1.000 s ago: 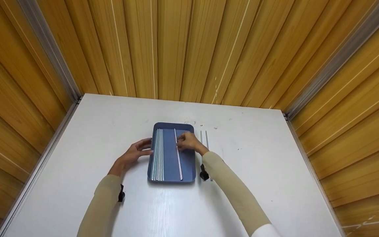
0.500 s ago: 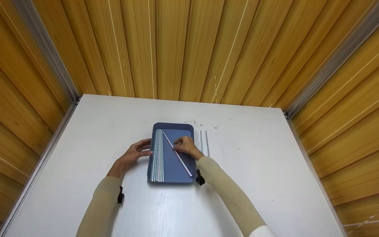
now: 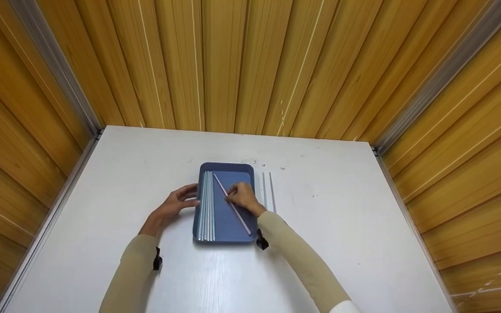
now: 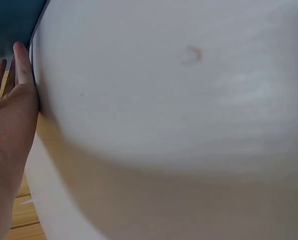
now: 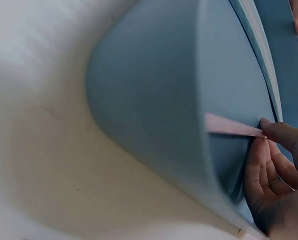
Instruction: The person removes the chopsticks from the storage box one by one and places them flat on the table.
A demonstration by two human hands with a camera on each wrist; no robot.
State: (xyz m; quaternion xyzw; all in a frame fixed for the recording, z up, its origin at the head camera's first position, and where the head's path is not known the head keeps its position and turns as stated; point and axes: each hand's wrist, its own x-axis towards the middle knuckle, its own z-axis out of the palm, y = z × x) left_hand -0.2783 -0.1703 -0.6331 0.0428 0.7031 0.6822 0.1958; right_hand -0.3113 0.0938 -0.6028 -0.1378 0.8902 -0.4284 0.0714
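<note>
The right hand (image 3: 242,198), with forearm (image 3: 305,256) reaching from five o'clock, pinches a pink stick (image 3: 239,217) between thumb and fingers; this stick slants from eleven to five o'clock inside the blue tray (image 3: 224,226). The left hand (image 3: 172,206), opened loosely, touches the tray's outer wall at nine o'clock.

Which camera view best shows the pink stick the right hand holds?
The head view: the pink stick slants across the tray with both ends visible, though the right hand covers its middle. The right wrist view shows only part, close up, pinched by that hand; the left wrist view shows none.
</note>
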